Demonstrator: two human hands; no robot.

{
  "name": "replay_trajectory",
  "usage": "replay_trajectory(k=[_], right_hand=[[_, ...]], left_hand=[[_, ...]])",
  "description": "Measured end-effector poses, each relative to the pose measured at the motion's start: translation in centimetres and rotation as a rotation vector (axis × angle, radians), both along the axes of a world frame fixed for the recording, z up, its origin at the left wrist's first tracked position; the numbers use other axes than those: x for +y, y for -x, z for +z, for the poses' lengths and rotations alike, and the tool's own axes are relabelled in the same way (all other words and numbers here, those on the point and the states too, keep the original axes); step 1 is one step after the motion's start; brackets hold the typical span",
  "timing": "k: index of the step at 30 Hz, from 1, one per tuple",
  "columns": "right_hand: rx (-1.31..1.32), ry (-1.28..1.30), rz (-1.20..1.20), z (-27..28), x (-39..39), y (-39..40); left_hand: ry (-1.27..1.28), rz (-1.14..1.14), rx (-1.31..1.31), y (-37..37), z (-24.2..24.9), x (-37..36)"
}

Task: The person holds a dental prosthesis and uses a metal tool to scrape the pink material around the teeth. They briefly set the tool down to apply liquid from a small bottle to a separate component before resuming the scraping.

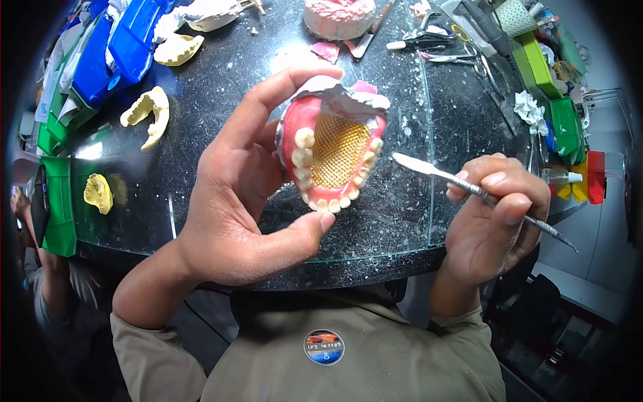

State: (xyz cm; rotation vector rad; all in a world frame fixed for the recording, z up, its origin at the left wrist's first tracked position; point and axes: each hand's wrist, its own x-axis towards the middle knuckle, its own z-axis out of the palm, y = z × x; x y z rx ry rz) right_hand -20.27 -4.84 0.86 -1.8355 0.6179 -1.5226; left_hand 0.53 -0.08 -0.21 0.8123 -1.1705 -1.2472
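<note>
My left hand point(231, 194) grips a denture model point(307, 144) between the thumb at its front teeth and the fingers at its back edge. Pink wax or gum material carries a row of cream teeth, and a gold mesh point(338, 151) covers the palate. White plaster shows along the model's back rim. In my right hand point(499, 208) is a metal wax carver point(479, 191), held between thumb and fingers. Its flat, whitish blade points left toward the model, a short gap away from the teeth. The thin hooked end sticks out at lower right.
Yellowish casts point(151, 117) lie at left, near blue bins point(130, 47) and a green bin point(59, 208). A pink-topped plaster model point(339, 19), a knife point(368, 37) and scissors point(455, 59) are at the back. Crumpled tissue point(529, 112) sits at right. Another person's arm shows at far left.
</note>
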Motion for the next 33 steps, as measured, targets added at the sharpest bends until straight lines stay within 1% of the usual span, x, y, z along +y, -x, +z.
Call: replay_trajectory(k=[1, 4, 5, 6, 7, 8, 9, 10, 11, 12, 13, 14, 15, 16, 17, 18, 19, 20, 22, 23, 26, 27, 30, 33], right_hand=[[-0.021, 0.02, -0.004, -0.2, -0.2, 0.2], [0.024, 0.127, -0.288, 0.1, 0.1, 2.8], [0.04, 0.28, -0.411, 0.1, 0.8, 5.3], [-0.155, 0.303, -0.394, 0.4, 1.9, 8.0], [-0.229, 0.342, -0.5, 1.2, 3.5, 11.0], [-0.189, 0.364, -0.737, 2.0, 5.0, 14.4], [-0.233, 0.365, -0.928, 2.8, 6.1, 16.5], [-0.228, 0.348, -0.975, 2.7, 7.4, 19.5], [-0.126, 0.317, -1.122, 2.2, 8.5, 22.0], [-0.081, 0.227, -1.179, 0.9, 9.5, 24.2], [-0.032, 0.151, -1.326, -1.5, 10.0, 26.1], [0.033, -0.035, -1.466, -4.4, 10.4, 28.2], [-0.003, -0.273, -1.504, -7.5, 10.8, 29.3], [0.12, -0.506, -1.416, -13.3, 12.2, 33.3], [0.189, -0.554, -1.564, -18.3, 12.7, 33.4], [0.205, -0.833, -1.291, -21.9, 13.5, 32.8], [0.228, -0.71, -1.157, -25.9, 14.0, 31.2], [0.282, -0.988, -1.101, -29.7, 14.3, 30.9], [0.401, -1.167, -0.907, -34.0, 13.1, 27.0], [0.44, -1.175, -0.841, -35.2, 12.0, 25.3], [0.5, -1.173, -0.712, -36.0, 9.6, 22.2], [0.498, -1.163, -0.685, -36.0, 9.3, 21.9], [0.474, -1.148, -0.645, -35.3, 9.7, 22.2], [0.439, -1.152, -0.612, -34.8, 11.2, 22.8]], left_hand=[[-0.004, -0.008, -0.01, -0.2, 0.0, 0.0], [0.02, -0.017, -0.084, -0.7, -0.2, -0.4], [0.018, 0.009, -0.072, -0.6, -0.2, -0.4], [0.017, 0.036, -0.061, -0.4, -0.3, -0.3], [0.024, 0.05, -0.066, -0.3, -0.3, -0.3], [0.032, 0.064, -0.072, -0.2, -0.4, -0.2], [0.04, 0.078, -0.078, 0.0, -0.4, -0.1], [0.036, 0.088, -0.078, 0.1, -0.4, -0.1], [0.033, 0.098, -0.077, 0.3, -0.5, 0.0], [0.052, 0.095, -0.092, 0.5, -0.4, 0.1], [0.072, 0.093, -0.106, 0.8, -0.3, 0.1], [0.081, 0.106, -0.146, 0.8, -0.4, 0.2], [0.089, 0.119, -0.187, 0.9, -0.5, 0.3], [0.094, 0.126, -0.2, 1.0, -0.4, 0.4], [0.1, 0.124, -0.212, 1.2, -0.5, 0.4], [0.101, 0.12, -0.221, 1.3, -0.6, 0.5], [0.099, 0.11, -0.227, 1.5, -0.6, 0.6], [0.089, 0.097, -0.232, 1.4, -0.6, 0.6], [0.075, 0.074, -0.241, 1.2, -0.7, 0.5], [0.07, 0.062, -0.248, 1.0, -0.8, 0.4], [0.112, 0.165, -0.274, 0.9, -1.2, 0.2], [0.088, 0.12, -0.252, 0.8, -1.1, 0.2], [0.086, 0.173, -0.3, 0.5, -1.1, 0.2], [0.108, 0.135, -0.27, 0.5, -1.2, 0.3]])
